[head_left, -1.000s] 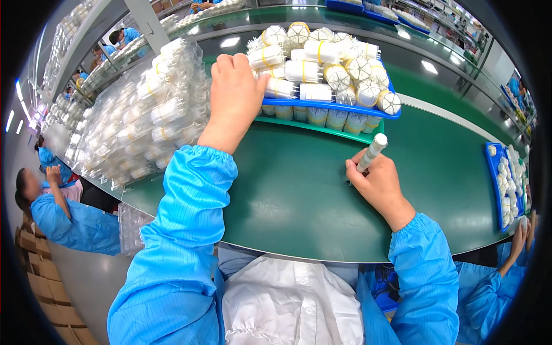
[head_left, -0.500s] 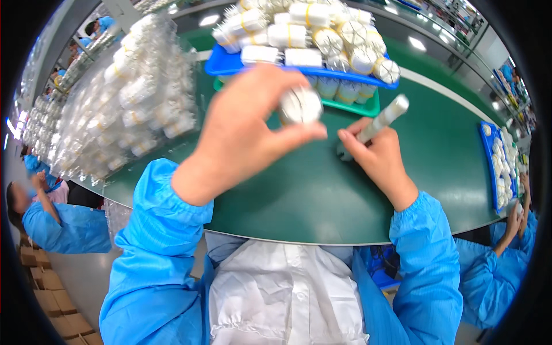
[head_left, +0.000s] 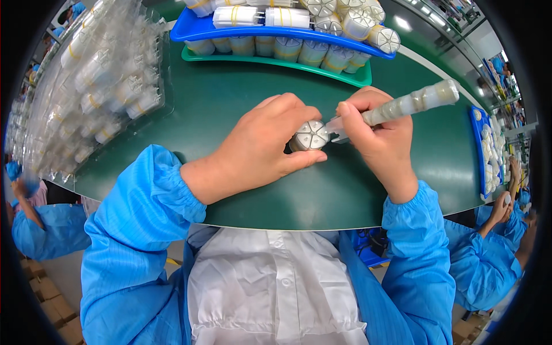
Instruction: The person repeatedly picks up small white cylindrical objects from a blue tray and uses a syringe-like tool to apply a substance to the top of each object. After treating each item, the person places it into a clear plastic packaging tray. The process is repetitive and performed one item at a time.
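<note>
Left hand (head_left: pixel 261 146) curled, clamped on round white part (head_left: pixel 309 135); right hand (head_left: pixel 382 138) gripping pen-like tool (head_left: pixel 402 105), tip at part

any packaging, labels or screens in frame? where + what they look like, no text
Clear plastic blister trays: stacked far left on the table, transparent, holding white cylinders with yellow bands.
Blue tray: top centre, flat, loaded with white cylinders.
Green tray: under the blue one.
Blue tray: right edge, small white parts.
No labels, signs or screens visible.
</note>
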The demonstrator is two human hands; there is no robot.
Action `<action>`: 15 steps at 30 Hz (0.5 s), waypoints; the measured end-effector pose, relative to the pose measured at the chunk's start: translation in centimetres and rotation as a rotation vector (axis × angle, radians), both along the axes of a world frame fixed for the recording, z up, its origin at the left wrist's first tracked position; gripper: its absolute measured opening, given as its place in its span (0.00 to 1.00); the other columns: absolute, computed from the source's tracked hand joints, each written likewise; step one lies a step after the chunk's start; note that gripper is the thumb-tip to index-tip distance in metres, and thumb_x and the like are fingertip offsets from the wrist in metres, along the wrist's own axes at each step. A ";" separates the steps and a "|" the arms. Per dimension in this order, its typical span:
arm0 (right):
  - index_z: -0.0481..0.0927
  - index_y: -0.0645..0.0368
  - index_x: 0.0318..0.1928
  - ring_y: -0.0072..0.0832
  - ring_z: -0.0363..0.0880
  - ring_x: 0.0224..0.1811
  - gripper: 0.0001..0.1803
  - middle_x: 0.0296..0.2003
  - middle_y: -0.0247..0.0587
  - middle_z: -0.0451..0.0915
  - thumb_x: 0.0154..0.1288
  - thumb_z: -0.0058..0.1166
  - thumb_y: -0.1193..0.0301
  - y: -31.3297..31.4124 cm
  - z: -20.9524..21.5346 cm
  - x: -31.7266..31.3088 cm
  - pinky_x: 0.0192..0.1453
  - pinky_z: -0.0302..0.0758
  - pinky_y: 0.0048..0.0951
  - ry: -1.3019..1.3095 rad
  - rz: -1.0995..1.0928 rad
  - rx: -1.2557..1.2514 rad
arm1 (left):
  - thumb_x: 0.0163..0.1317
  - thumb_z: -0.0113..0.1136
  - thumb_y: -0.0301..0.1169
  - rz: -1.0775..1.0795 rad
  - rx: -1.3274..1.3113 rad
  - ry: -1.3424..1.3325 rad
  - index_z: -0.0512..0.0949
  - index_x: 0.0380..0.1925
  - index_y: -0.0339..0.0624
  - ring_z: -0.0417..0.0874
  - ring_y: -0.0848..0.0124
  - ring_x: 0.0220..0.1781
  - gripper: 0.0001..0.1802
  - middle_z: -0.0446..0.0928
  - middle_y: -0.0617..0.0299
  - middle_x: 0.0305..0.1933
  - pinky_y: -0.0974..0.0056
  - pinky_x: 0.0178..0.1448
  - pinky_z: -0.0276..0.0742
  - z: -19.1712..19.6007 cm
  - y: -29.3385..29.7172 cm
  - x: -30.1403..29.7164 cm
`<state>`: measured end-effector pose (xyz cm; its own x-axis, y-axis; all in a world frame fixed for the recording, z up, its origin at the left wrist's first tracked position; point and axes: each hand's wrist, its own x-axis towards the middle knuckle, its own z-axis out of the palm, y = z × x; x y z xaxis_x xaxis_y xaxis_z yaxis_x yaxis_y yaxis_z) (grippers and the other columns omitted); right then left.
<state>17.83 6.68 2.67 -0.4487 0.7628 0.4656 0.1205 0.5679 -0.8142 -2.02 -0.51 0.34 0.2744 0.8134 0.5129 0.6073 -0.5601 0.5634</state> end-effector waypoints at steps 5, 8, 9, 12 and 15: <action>0.81 0.63 0.27 0.21 0.76 0.23 0.06 0.22 0.34 0.79 0.60 0.64 0.77 -0.3 0.2 -0.2 0.25 0.68 0.25 -0.041 0.044 0.053 | 0.52 0.76 0.37 0.047 0.037 0.016 0.78 0.50 0.39 0.75 0.57 0.41 0.27 0.73 0.55 0.40 0.57 0.43 0.74 -0.3 -0.1 0.4; 0.81 0.63 0.27 0.21 0.75 0.23 0.06 0.23 0.34 0.79 0.60 0.64 0.77 -0.3 0.1 -0.2 0.26 0.69 0.25 -0.070 0.072 0.070 | 0.52 0.75 0.36 0.093 0.016 0.063 0.78 0.50 0.39 0.75 0.57 0.40 0.27 0.72 0.55 0.39 0.57 0.43 0.73 0.1 -0.4 0.8; 0.81 0.63 0.28 0.21 0.75 0.23 0.06 0.23 0.34 0.79 0.60 0.64 0.77 -0.2 0.0 -0.3 0.26 0.69 0.25 -0.067 0.091 0.103 | 0.52 0.75 0.36 0.091 -0.007 0.076 0.77 0.51 0.39 0.75 0.58 0.40 0.27 0.72 0.55 0.39 0.57 0.42 0.73 0.2 -0.4 0.7; 0.81 0.63 0.29 0.21 0.75 0.23 0.05 0.24 0.34 0.79 0.61 0.64 0.77 -0.2 -0.5 -0.2 0.27 0.69 0.25 -0.060 0.106 0.161 | 0.52 0.75 0.35 0.102 -0.005 0.061 0.76 0.55 0.40 0.75 0.58 0.40 0.30 0.72 0.56 0.40 0.57 0.42 0.74 -0.1 -0.3 1.0; 0.81 0.63 0.29 0.20 0.75 0.24 0.05 0.24 0.34 0.79 0.62 0.63 0.76 -0.7 0.4 0.1 0.27 0.69 0.24 0.005 0.036 -0.025 | 0.52 0.74 0.32 0.104 -0.004 0.007 0.72 0.59 0.40 0.77 0.58 0.42 0.34 0.75 0.55 0.42 0.57 0.43 0.75 0.1 -0.5 1.1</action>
<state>17.92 6.01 3.05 -0.4739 0.7575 0.4490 0.0965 0.5515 -0.8286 -0.90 -0.99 0.39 0.1920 0.8394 0.5084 0.6659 -0.4920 0.5608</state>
